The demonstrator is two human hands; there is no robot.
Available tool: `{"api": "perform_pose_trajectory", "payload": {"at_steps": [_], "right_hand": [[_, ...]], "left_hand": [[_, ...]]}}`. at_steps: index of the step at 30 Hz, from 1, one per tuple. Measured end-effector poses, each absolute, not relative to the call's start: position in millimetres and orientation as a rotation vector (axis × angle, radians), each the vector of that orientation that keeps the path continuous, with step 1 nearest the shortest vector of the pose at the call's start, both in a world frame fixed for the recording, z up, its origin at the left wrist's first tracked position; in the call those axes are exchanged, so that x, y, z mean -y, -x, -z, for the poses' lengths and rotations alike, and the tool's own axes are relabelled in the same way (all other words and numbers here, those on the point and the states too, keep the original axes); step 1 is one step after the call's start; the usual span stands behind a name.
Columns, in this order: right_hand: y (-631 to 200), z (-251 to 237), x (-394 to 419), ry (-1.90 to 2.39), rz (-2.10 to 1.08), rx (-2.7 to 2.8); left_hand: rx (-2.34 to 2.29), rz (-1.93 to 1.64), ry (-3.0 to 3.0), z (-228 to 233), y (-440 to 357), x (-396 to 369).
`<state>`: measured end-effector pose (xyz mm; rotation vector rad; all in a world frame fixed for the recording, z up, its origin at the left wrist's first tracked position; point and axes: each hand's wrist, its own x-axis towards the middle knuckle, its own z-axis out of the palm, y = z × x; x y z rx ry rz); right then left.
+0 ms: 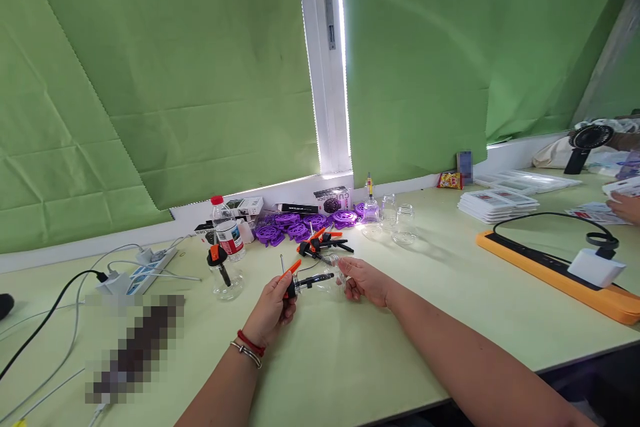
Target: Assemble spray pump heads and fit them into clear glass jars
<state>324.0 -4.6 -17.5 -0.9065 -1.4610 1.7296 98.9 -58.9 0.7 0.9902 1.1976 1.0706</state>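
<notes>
1. Orange-and-black lid [290, 287]: the left hand's [277, 303] grip is grasping it, stem [317, 280] pointing rightward.
2. Glass jar [327, 288]: lying sideways between both hands, the right hand [364, 279] is grasping its base.
3. Similar lids [314, 251] are lying beyond on the desk [350, 353].

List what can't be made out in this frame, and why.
All in the head view:
Part of the black-and-orange top: covered by the left hand.
Part of the clear jar's end: covered by the right hand.
Dark long object, lower left: pixelated, so unidentifiable.
Another person's hand: cut off by the right edge.
Fine print on the bottle label: too small.
</notes>
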Motion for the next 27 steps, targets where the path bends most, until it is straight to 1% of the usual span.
{"api": "perform_pose_trajectory", "payload": {"at_steps": [4, 11, 21, 27], "right_hand": [[-323.5, 16.6, 5.2, 0.950, -1.714, 1.421], [-334.3, 12.2, 8.6, 0.797, -1.769, 1.423], [-324.4, 20.5, 1.1, 1.009, -1.785, 1.437], [-325.3, 16.9, 7.3, 0.925, -1.740, 1.432]], "left_hand": [[-1.187, -1.078, -0.995, 1.0, -98.1, 57.4], [-1.182, -1.060, -1.000, 2.1, -95.1, 54.6], [-1.177, -1.050, -1.015, 6.0, -95.8, 53.9], [-1.214, -1.037, -1.007, 2.4, -96.2, 54.6]]}}
